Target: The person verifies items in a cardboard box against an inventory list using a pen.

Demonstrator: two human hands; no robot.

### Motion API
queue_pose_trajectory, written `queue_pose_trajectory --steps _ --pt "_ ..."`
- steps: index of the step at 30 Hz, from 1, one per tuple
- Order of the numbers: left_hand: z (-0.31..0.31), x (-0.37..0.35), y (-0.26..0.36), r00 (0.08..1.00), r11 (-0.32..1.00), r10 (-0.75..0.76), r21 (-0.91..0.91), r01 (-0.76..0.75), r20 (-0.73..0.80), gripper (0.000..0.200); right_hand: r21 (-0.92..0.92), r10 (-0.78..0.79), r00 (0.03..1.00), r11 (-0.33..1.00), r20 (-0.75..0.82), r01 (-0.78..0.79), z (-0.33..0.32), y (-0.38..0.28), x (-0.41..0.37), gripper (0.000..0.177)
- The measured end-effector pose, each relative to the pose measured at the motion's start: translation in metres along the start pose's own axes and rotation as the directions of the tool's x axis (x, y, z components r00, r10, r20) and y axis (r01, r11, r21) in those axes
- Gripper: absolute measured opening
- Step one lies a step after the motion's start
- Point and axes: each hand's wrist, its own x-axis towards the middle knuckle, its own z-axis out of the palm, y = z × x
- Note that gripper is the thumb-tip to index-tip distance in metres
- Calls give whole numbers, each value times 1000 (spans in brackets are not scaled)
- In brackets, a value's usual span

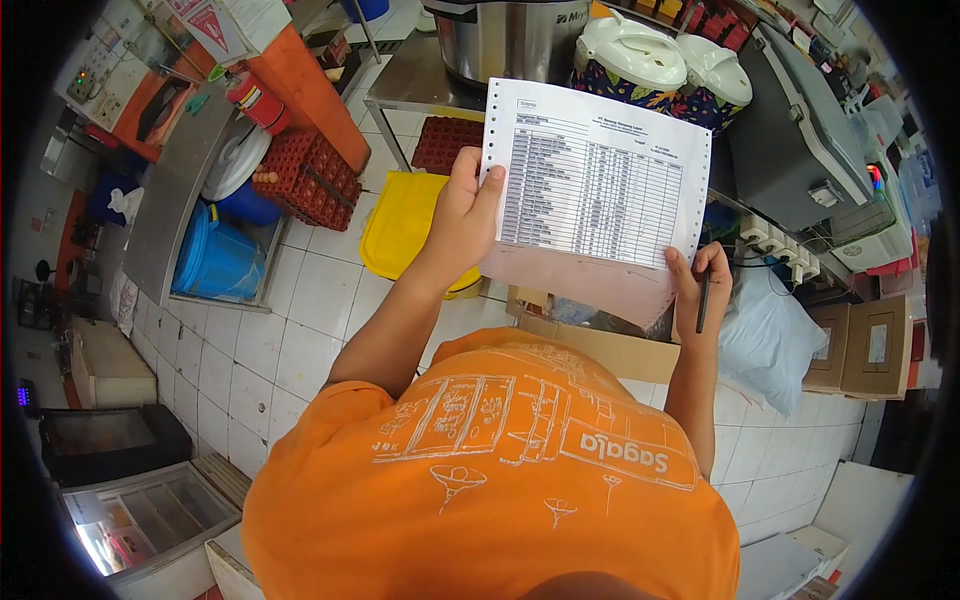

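Note:
I hold a printed sheet [600, 180] with a table of rows, perforated edges, and a pink copy [580, 280] under it, up in front of me. My left hand [460, 215] grips its left edge, thumb on the front. My right hand [700, 285] pinches the lower right corner while also holding a dark pen [702, 300] that points down. My orange printed shirt [500, 470] fills the bottom of the view.
An open cardboard box [590, 340] and a pale blue bag [770, 335] lie on the white tiled floor below. A yellow lid [400, 225], red egg trays [310, 180], blue tubs [215, 260], steel table with big pot [500, 40], two flowered jugs [630, 65], and brown boxes [860, 345] stand around.

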Motion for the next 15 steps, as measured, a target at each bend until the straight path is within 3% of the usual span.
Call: queue_pose_trajectory --steps 15 --pt "2 -1 -1 1000 1000 5 -21 -5 5 19 45 10 1000 999 8 -10 -3 1 -2 40"
